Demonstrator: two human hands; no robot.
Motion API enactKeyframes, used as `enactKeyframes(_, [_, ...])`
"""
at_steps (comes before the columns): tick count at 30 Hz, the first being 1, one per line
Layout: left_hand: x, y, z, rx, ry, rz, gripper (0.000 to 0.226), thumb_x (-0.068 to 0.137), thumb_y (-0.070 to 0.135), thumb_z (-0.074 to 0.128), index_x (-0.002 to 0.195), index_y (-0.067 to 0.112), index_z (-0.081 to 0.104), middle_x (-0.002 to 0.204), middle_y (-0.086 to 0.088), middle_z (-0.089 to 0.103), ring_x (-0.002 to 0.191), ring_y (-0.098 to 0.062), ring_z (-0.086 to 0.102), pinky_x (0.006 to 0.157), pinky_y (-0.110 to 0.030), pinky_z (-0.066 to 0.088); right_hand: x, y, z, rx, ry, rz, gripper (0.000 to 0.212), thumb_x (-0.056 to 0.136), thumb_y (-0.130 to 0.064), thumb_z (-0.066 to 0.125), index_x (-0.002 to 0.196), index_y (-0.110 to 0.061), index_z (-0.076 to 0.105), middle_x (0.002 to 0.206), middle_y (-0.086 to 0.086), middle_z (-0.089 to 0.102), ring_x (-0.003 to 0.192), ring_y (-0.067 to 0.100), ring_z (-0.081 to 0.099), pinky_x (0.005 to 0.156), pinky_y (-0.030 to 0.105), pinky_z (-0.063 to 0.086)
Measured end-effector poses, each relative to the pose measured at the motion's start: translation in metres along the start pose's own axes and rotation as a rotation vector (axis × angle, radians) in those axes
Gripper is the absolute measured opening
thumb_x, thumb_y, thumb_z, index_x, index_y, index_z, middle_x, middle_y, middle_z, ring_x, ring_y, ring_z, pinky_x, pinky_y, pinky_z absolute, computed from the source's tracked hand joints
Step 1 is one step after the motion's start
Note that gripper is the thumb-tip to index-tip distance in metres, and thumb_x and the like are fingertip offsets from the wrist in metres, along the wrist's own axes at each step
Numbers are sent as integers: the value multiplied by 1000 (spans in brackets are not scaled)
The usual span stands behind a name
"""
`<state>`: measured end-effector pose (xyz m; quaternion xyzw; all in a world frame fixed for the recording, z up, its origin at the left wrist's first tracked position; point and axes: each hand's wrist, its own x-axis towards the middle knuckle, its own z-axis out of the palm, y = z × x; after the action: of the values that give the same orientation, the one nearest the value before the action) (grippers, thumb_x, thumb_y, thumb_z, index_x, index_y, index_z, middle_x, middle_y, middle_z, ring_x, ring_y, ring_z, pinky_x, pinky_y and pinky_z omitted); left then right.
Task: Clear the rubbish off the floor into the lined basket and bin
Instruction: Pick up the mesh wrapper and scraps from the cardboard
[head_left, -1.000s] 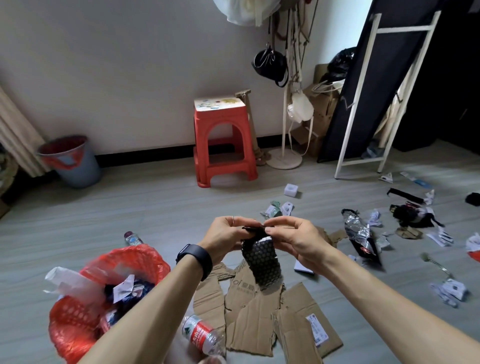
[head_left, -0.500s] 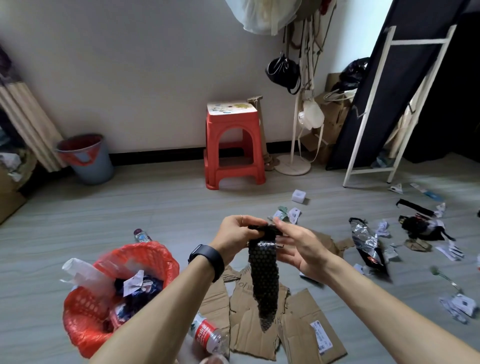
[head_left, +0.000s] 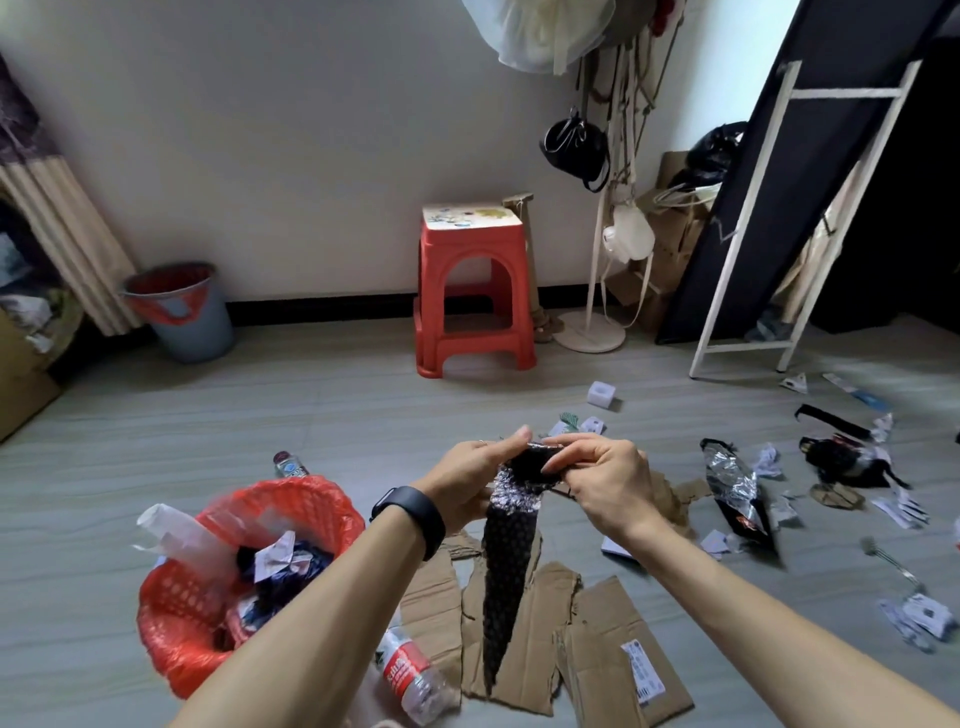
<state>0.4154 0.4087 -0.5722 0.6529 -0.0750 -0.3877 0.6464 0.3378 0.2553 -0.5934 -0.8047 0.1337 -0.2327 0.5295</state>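
Both hands hold up a black bubble-wrap bag (head_left: 506, 577) that hangs in a long point over the floor. My left hand (head_left: 475, 480) pinches its top edge from the left. My right hand (head_left: 597, 478) grips the bunched top from the right. The red basket (head_left: 171, 618) with a red liner stands at lower left, with paper scraps and dark rubbish inside. A grey bin (head_left: 184, 312) with a red liner stands by the far wall on the left. Flattened cardboard (head_left: 592, 649) lies under the hanging bag, with a plastic bottle (head_left: 410, 675) beside it.
A red stool (head_left: 470, 291) stands by the wall. A coat stand (head_left: 592, 332) and a leaning white frame (head_left: 748, 353) are at right. A foil wrapper (head_left: 732, 488), black scraps (head_left: 841, 460), paper bits and a second bottle (head_left: 288, 465) litter the floor.
The bubble-wrap bag has stretched out from a short bundle into a long hanging point. My hands have bunched its top together. The view shifted slightly left.
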Motion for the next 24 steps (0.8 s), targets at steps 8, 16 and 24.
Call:
enactKeyframes(8, [-14, 4, -19, -190, 175, 141, 29, 80, -19, 56, 88, 7, 66, 82, -12, 67, 71, -23, 64, 53, -21, 50, -1, -5, 11, 671, -225, 434, 21, 68, -16, 75, 87, -10, 67, 99, 13, 71, 98, 38, 71, 83, 42, 57])
enactKeyframes(16, [-14, -4, -30, -96, 114, 272, 39, 75, -26, 52, 75, 11, 66, 108, -9, 73, 93, -24, 69, 75, -32, 57, -8, -18, 24, 671, -264, 516, 21, 85, -23, 74, 96, -6, 78, 95, 17, 76, 79, 23, 74, 64, 25, 58])
enactKeyframes(24, [-23, -2, -34, -155, 38, -31, 30, 91, 27, 67, 110, 3, 61, 100, -19, 67, 76, -30, 69, 58, -31, 58, -14, -20, 27, 131, -131, 66, 24, 81, 4, 73, 78, -19, 80, 92, -7, 77, 89, 8, 73, 84, 22, 56])
